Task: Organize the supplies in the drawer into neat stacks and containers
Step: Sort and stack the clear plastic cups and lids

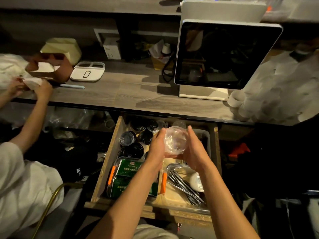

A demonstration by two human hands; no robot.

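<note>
Head view: I see both hands raised above the open drawer point(110, 163). The left hand point(156, 146) and the right hand point(196, 150) cup a stack of clear plastic cups point(175, 140) between them, fingers curved around its sides, palms facing each other. The stack sits above the drawer's middle, clear of the contents below.

Drawer contents, rear left: round black lids point(133, 150) and one clear-topped container point(127, 138), close together. Front left: a clear box with an orange clip holding green packets point(128, 171). Front right: a second clear box holding metal utensils point(184, 185) beside a white round item point(196, 181).

On the counter point(131, 94) stand a dark screen point(224, 54) and a white divided tray point(88, 71). At left, another person point(25, 169) handles paper at the counter edge.
</note>
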